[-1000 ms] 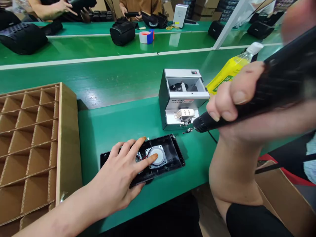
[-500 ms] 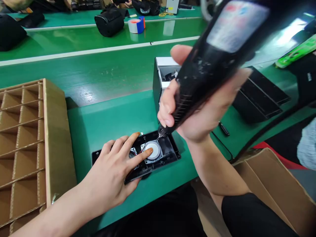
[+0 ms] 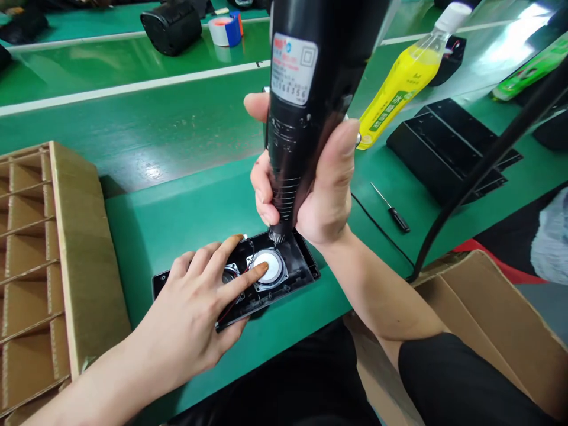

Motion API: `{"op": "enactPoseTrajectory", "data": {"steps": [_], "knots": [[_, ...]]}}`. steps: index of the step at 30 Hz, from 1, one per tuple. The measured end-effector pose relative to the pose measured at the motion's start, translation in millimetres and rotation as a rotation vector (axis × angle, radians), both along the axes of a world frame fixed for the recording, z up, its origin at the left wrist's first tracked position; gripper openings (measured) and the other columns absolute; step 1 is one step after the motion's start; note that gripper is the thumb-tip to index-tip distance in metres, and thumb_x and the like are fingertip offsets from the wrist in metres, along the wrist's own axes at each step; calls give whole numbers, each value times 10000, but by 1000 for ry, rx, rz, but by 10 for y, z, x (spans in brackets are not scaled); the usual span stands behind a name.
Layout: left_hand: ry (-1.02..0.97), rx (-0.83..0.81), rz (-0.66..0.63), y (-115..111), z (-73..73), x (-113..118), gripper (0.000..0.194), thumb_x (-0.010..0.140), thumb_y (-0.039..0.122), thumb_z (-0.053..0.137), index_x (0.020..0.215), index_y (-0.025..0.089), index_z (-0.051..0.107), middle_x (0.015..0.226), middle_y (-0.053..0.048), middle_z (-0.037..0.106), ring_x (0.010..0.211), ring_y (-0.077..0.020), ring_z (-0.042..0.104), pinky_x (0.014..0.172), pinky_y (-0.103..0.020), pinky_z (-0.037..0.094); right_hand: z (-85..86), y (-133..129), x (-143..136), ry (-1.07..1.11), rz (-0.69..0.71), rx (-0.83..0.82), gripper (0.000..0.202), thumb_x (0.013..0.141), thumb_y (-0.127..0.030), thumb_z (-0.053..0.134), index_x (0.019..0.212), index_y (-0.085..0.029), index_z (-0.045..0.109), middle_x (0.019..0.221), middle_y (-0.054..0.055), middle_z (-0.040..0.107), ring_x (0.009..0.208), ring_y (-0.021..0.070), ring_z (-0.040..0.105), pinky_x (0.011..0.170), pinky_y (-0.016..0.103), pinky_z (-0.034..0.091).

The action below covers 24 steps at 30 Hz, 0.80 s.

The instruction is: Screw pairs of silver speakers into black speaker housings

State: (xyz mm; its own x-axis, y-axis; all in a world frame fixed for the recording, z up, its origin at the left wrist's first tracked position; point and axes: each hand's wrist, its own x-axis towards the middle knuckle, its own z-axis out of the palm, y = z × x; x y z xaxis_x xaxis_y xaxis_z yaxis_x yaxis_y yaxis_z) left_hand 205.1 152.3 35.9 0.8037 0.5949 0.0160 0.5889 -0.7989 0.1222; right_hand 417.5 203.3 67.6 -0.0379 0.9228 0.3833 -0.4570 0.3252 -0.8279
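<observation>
My right hand (image 3: 331, 189) is wrapped round a black electric screwdriver (image 3: 290, 139) with a white label, held nearly upright. Its nose points down at the far edge of a round speaker (image 3: 276, 273) with a pale centre; whether the bit touches a screw I cannot tell. The speaker sits in a shallow black speaker housing (image 3: 300, 269) on the green bench. My left hand (image 3: 202, 299) grips the housing across its left part, thumb at the near side, index fingertip on the speaker's centre. A second speaker (image 3: 231, 274) is partly hidden under that hand, with thin wires nearby.
At left stands a cardboard box (image 3: 80, 236) with dividers. To the right are a small screwdriver (image 3: 398, 219), black housings (image 3: 437, 154), a yellow drink bottle (image 3: 399, 89) and a thick black cable (image 3: 470, 183). Tape rolls (image 3: 220, 31) lie farther back. An open carton (image 3: 483, 319) is near my right arm.
The electric screwdriver has swung from a rightward slant to nearly upright, its nose staying by the speaker. My left hand keeps its hold on the housing. The view has shifted slightly, revealing the yellow bottle.
</observation>
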Motion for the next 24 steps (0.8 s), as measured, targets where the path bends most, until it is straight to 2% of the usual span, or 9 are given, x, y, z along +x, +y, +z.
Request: {"op": "enactPoseTrajectory", "data": {"steps": [2, 4, 7, 12, 15, 20, 24], "knots": [[5, 4, 0, 4, -3, 0, 660, 834, 300, 646, 1481, 347, 525, 1567, -178, 381, 1269, -453, 501, 911, -616, 486, -4, 0, -5, 7, 0, -3, 518, 979, -689, 461, 1172, -223, 580, 618, -30, 553, 425, 135, 462, 389, 285, 359], [11, 3, -4, 7, 0, 4, 661, 838, 301, 639, 1487, 341, 518, 1568, -184, 376, 1279, -450, 494, 916, -619, 484, -11, 3, -7, 4, 21, -13, 569, 959, -710, 488, 1220, -210, 567, 615, -35, 552, 423, 135, 462, 387, 283, 359], [19, -1, -9, 7, 17, 16, 659, 847, 298, 631, 1493, 340, 509, 1582, -188, 354, 1289, -446, 483, 916, -617, 482, -40, 9, -4, -4, 91, -13, 616, 920, -762, 510, 1168, -201, 569, 611, -52, 543, 420, 114, 461, 387, 265, 348], [16, -7, 20, -16, 52, 37, 658, 833, 262, 643, 1476, 342, 531, 1562, -192, 363, 1283, -431, 479, 930, -601, 469, -138, 3, -9, 20, 294, 6, 667, 791, -846, 595, 971, -211, 491, 623, -78, 546, 424, 71, 451, 406, 226, 344], [7, -16, 35, -30, 49, 32, 661, 830, 249, 649, 1471, 353, 530, 1532, -179, 393, 1305, -417, 462, 969, -605, 451, -180, -25, -21, 13, 362, -23, 692, 744, -852, 639, 949, -205, 505, 638, -66, 553, 448, 72, 468, 444, 227, 368], [7, -22, 15, -19, 23, 0, 668, 858, 277, 628, 1504, 367, 485, 1520, -178, 395, 1315, -416, 450, 965, -612, 449, -207, -60, -12, 7, 394, -7, 704, 803, -811, 623, 1084, -167, 585, 666, -42, 559, 462, 79, 471, 453, 225, 378], [8, -55, 23, -11, 36, -3, 665, 869, 289, 623, 1512, 369, 476, 1546, -185, 362, 1316, -422, 442, 966, -618, 441, -286, -34, -12, 27, 386, 36, 681, 856, -784, 581, 1129, -160, 587, 657, -28, 569, 443, 86, 470, 434, 221, 378]]}}
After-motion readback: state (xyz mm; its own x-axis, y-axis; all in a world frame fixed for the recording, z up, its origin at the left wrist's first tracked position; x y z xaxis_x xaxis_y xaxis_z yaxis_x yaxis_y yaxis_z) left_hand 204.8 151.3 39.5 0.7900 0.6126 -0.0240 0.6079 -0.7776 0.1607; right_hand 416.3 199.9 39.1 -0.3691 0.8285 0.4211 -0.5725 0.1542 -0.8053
